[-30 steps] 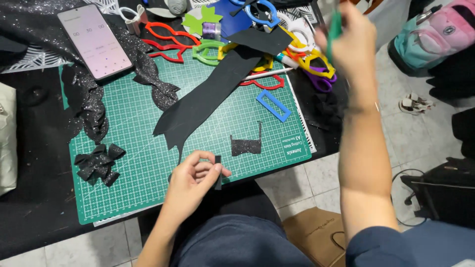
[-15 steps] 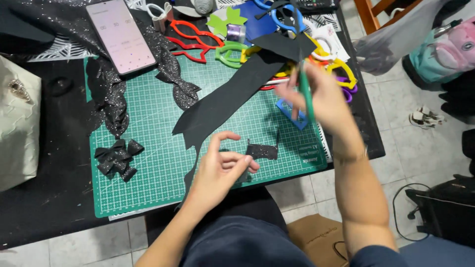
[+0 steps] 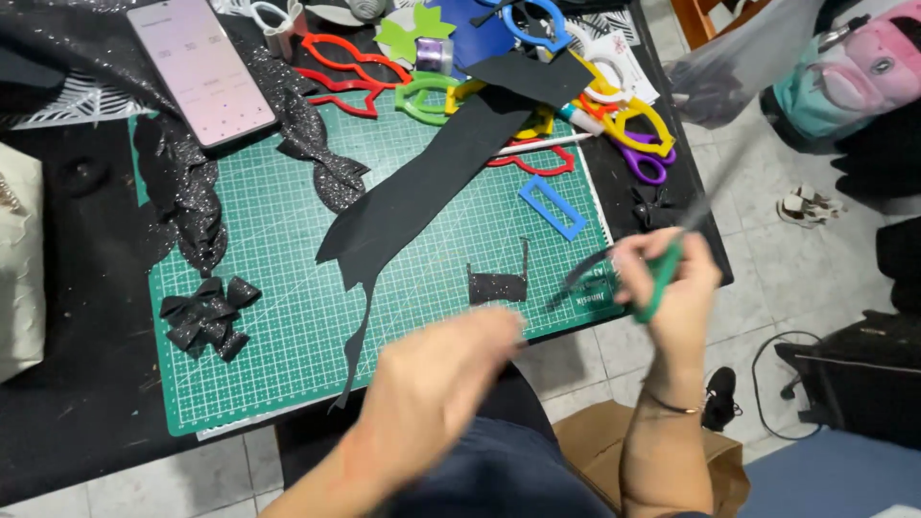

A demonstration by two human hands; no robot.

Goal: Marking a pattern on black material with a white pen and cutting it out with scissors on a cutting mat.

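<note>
My right hand (image 3: 676, 278) grips green-handled scissors (image 3: 614, 273) at the front right corner of the green cutting mat (image 3: 288, 355), with the blades pointing left. The blades end just right of a small black glitter piece (image 3: 497, 286) lying on the mat. My left hand (image 3: 441, 379) is blurred with motion at the mat's front edge, below that piece. Whether it holds anything cannot be told. A long black foam strip (image 3: 422, 192) runs diagonally across the mat.
A phone (image 3: 201, 67) lies at the back left beside black glitter fabric (image 3: 182, 192). Small black bows (image 3: 206, 312) are piled on the mat's left. A blue rectangular frame (image 3: 552, 206), coloured templates (image 3: 350, 62) and purple-yellow scissors (image 3: 645, 144) crowd the back right. A cardboard box (image 3: 585, 441) stands on the floor.
My right hand has come down from the back right with the green scissors to the mat's front right corner. My left hand has shifted and is now blurred.
</note>
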